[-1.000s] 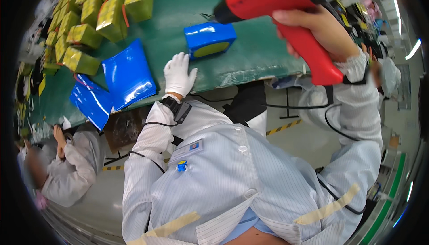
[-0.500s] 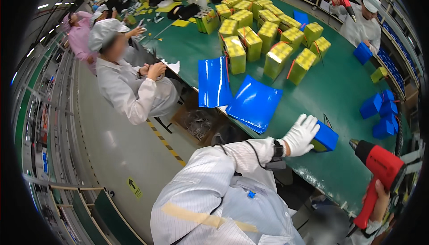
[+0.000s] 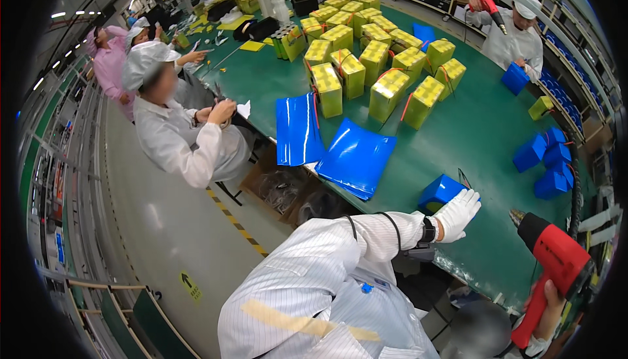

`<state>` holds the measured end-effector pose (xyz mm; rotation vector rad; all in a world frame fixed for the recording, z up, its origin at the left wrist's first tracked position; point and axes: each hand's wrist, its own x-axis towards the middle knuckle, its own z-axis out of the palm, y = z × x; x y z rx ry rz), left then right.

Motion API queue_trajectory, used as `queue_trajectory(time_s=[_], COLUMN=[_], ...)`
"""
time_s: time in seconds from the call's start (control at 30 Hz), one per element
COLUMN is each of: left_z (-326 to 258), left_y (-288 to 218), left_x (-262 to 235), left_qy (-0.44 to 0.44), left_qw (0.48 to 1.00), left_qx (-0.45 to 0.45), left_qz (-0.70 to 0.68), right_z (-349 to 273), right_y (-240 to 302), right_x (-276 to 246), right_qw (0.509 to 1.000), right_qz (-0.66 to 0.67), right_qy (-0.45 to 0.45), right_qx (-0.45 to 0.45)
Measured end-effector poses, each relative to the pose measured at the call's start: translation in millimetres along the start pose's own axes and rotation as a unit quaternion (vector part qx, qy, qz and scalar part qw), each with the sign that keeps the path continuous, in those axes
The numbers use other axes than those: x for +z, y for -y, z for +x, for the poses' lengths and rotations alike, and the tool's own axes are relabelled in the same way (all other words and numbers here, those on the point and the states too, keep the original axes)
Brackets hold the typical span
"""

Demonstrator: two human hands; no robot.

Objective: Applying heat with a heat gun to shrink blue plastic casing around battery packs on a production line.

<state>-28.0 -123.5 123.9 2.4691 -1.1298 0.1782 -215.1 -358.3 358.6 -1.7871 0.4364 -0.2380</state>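
My left hand [image 3: 458, 215], in a white glove, has its fingers stretched out against the near right side of a battery pack [image 3: 439, 190] in blue wrap. The pack lies at the near edge of the green table, with thin dark leads rising behind it. My right hand [image 3: 553, 303], bare, is closed round the handle of a red heat gun [image 3: 556, 251]. The gun's metal nozzle points up and left, a short way to the right of the pack. Its trigger is hidden from me.
Blue wrap sleeves [image 3: 358, 159] lie flat left of the pack. Many yellow-green battery packs [image 3: 389, 94] stand farther back. Blue-wrapped packs [image 3: 530, 154] sit at the right. A co-worker [image 3: 517, 38] holds another red heat gun across the table; another person [image 3: 176, 117] sits at the left.
My left hand has passed from the pack's left side to its right. The pack has shifted left and turned. The heat gun stays in my right hand at about the same place.
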Motion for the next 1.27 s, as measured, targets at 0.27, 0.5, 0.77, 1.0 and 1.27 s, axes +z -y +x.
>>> queue_trajectory(time_s=[0.27,0.5,0.77,1.0,1.27], left_z=[-38.8,7.1,-30.1,-83.9,-150.1], left_y=[26.6,-16.9,24.5,49.7,92.3], left_x=[-13.5,36.8,-7.8,-28.4,44.2], left_qy=[-0.059,-0.035,-0.107,-0.123,0.01], left_qw=[0.995,0.994,0.994,0.988,0.985], left_qx=[-0.081,-0.055,-0.017,-0.09,-0.171], left_qz=[0.013,0.092,-0.025,0.019,0.023], right_z=[-16.3,-16.5,-11.5,-3.0,-4.0], right_y=[31.1,31.6,6.4,16.1,15.8], right_x=[13.6,8.1,6.5,18.9,26.3], right_qw=[0.999,0.995,0.999,0.995,0.988], right_qz=[-0.005,-0.028,-0.014,-0.024,-0.007], right_qy=[0.027,0.055,0.049,0.076,0.13], right_qx=[0.03,0.074,0.003,0.058,0.084])
